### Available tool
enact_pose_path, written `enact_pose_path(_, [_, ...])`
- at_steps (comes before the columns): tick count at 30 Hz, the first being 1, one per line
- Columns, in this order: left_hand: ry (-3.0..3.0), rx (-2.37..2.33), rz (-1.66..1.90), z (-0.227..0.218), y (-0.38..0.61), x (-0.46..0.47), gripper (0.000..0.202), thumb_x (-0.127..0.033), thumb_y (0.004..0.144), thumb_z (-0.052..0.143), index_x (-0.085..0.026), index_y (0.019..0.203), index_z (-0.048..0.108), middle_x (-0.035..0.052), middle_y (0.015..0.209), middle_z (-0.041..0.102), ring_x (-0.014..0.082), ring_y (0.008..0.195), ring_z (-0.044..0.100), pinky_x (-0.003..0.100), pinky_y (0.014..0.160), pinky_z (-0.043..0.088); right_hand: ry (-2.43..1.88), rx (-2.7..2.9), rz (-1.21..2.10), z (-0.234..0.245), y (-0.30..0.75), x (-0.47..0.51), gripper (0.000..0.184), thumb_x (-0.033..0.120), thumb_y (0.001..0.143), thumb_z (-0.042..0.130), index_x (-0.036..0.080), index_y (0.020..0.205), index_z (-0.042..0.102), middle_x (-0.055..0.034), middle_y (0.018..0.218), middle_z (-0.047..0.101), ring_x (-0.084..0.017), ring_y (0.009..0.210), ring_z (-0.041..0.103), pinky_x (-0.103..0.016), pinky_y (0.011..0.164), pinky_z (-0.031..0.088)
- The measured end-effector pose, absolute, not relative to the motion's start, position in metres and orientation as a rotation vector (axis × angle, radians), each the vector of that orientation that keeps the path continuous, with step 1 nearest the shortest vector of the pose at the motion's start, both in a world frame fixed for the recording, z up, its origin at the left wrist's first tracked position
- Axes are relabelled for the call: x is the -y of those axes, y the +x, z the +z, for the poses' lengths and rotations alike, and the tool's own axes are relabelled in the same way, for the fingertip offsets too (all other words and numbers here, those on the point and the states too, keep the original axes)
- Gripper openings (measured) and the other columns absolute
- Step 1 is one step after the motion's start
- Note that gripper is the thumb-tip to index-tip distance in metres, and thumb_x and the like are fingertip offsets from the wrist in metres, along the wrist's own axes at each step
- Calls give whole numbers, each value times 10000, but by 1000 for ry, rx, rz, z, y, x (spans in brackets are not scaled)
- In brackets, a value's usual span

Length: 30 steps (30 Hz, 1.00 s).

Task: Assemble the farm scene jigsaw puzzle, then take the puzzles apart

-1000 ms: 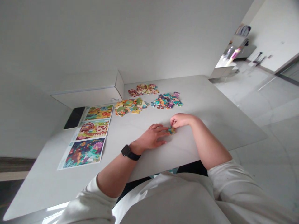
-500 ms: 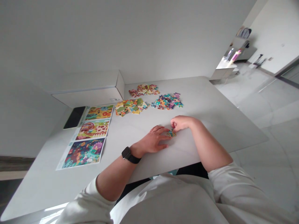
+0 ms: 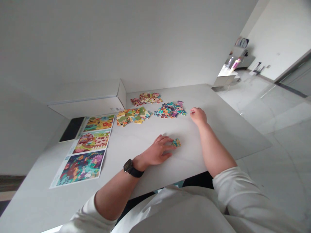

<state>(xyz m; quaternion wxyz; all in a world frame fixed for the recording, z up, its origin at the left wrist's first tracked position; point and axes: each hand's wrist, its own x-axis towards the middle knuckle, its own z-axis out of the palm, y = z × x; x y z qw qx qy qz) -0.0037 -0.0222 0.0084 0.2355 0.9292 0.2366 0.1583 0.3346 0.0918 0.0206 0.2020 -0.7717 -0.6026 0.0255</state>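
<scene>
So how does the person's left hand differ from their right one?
The left hand lies flat and open, while the right hand is curled loosely. The left sits beside a small clump of jigsaw pieces; the right is farther forward, nearer a teal-and-purple pile of pieces. The left wrist wears a black watch; the right wrist is bare. Both hands are ungloved, over the same pale tabletop.

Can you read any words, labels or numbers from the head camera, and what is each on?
Small dark print on the white cardboard box: too small to read.
Teal marks on the margin of the colourful printed picture sheet: too blurred to read.
Black wristwatch: no readable digits.
</scene>
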Motion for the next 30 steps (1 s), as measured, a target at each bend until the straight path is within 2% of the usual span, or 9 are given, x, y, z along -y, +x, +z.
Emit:
enact_pose_path(5, [2567, -713, 565, 17, -5, 23, 406, -265, 1027, 641, -334, 1418, 726, 107, 1590, 576, 320, 1496, 535, 665, 1342, 278, -2107, 1901, 84, 12, 327, -95, 327, 256, 988, 664, 278, 1258, 846, -118, 1241, 769, -253, 1141, 701, -351, 1069, 509])
enact_pose_path(10, [2585, -766, 779, 16, -8, 17, 394, -222, 1059, 576, -319, 1411, 726, 117, 1526, 602, 297, 1344, 610, 590, 1249, 436, -2179, 1896, 106, 15, 333, -93, 225, 390, 979, 704, 281, 1042, 891, -87, 1150, 801, -241, 1093, 714, -302, 940, 527])
enact_pose_path(14, [2583, -751, 799, 16, -8, 16, 396, -206, 1068, 547, -309, 1412, 715, 117, 1509, 616, 290, 1313, 613, 562, 1204, 472, -2224, 1785, 109, 16, 337, -90, 271, 448, 930, 765, 257, 1087, 876, -100, 1167, 806, -240, 1037, 727, -295, 852, 533])
enact_pose_path(18, [2568, -758, 783, 16, -8, 16, 381, -219, 1074, 535, -292, 1404, 711, 122, 1508, 614, 290, 1325, 613, 536, 1182, 490, -2220, 1834, 142, 14, 334, -89, 326, 417, 858, 845, 236, 1129, 867, -131, 1186, 792, -246, 1004, 735, -309, 864, 549])
enact_pose_path(21, [2552, -771, 779, 16, -9, 16, 393, -248, 1078, 543, -294, 1442, 682, 127, 1516, 610, 295, 1351, 608, 531, 1188, 489, -2158, 1888, 229, 15, 329, -88, 326, 354, 840, 859, 232, 1141, 859, -122, 1185, 797, -250, 1016, 744, -326, 918, 558])
enact_pose_path(26, [2548, -779, 780, 16, -8, 16, 400, -264, 1085, 534, -285, 1463, 660, 132, 1514, 612, 291, 1352, 613, 508, 1190, 488, -1914, 2041, 535, 17, 309, -83, 327, 181, 849, 805, 229, 1172, 832, -76, 1214, 814, -222, 1065, 757, -298, 972, 550])
enact_pose_path(30, [2553, -785, 771, 14, -9, 14, 407, -242, 1073, 542, -289, 1459, 659, 128, 1520, 610, 288, 1351, 611, 499, 1185, 489, -1889, 2119, 534, 21, 287, -76, 398, 170, 848, 804, 214, 1244, 802, -100, 1230, 802, -244, 1089, 746, -309, 952, 539])
